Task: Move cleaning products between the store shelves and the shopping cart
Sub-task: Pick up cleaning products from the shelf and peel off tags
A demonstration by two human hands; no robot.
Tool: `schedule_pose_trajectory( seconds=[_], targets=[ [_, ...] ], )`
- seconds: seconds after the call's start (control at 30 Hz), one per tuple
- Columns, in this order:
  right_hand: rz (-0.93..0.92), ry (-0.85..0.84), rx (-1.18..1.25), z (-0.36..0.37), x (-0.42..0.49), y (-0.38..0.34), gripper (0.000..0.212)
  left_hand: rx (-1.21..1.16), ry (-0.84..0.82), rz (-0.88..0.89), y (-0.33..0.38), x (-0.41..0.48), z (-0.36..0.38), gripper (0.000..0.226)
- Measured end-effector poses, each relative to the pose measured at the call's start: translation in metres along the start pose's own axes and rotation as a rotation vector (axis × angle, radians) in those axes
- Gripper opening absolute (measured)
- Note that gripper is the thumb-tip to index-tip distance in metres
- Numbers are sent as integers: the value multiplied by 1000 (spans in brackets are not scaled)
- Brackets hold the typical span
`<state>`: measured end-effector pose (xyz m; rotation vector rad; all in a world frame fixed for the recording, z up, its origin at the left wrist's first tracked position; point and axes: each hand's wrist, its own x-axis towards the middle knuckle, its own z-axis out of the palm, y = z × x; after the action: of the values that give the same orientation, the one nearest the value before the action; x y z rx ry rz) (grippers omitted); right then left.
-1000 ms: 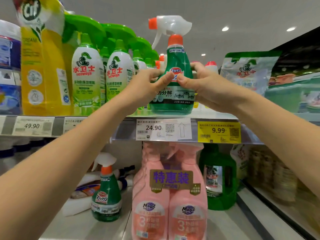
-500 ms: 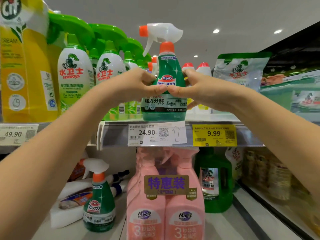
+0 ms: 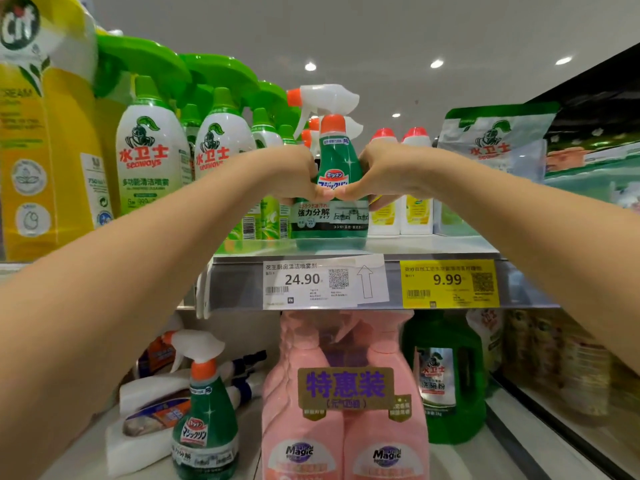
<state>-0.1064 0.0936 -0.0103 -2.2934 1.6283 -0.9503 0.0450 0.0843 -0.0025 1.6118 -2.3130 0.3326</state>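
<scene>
The green spray bottle stood upright at the near edge of the upper shelf. The left hand and right hand clasped its waist from either side, fingers curled round it, thumbs meeting on the front label.

Green spray bottle with orange collar and white trigger; pink twin bottles; yellow price tag.
</scene>
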Motion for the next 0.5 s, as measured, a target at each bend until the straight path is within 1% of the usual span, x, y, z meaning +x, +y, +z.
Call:
schedule_pose_trajectory(
  seconds=[0.03,0.13,0.2,0.27,0.33,0.5],
  targets=[
    [14,-9,-21,0,4,0,37,6,2,2,1,4,0,23],
    [41,-21,-68,2,15,1,47,30,5,10,4,15,0,34],
    [41,-23,-82,3,21,2,47,59,14,5,3,22,4,36],
    [57,-14,-97,5,26,4,50,42,30,10,-1,30,9,33],
    [80,-5,-98,7,31,7,54,5,46,10,-3,36,15,25],
    [87,-15,-81,9,38,13,48,48,70,-15,-3,46,23,25]
  ],
)
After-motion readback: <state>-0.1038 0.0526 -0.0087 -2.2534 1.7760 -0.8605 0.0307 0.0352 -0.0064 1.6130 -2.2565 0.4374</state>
